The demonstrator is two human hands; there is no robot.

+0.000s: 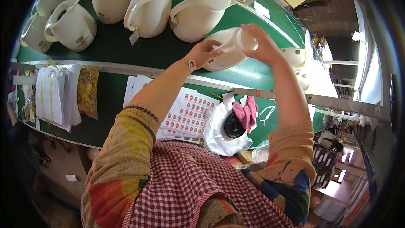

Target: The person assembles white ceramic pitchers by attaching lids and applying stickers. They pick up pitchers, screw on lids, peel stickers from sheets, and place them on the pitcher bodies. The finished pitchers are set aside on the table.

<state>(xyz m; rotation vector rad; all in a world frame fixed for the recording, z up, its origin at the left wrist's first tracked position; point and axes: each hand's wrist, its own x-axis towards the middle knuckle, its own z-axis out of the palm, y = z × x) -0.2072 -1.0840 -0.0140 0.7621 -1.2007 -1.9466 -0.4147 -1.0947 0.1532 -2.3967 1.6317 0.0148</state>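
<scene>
Partly hidden, a rounded, glossy cream-white jug [231,58] sits on the smooth green worktop [114,44] ahead, its base hard to make out. The left hand [202,55], fingers curled, grasps the handle [228,45]; the right hand [263,45], thumb and fingers apart, cups the top [245,41].

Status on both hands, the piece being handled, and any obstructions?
Left hand at the handle of a cream-white, rounded jug; right hand cupped at its top. Another cream-white, round-bodied jug close by; no visible obstruction between hands and piece.
</scene>
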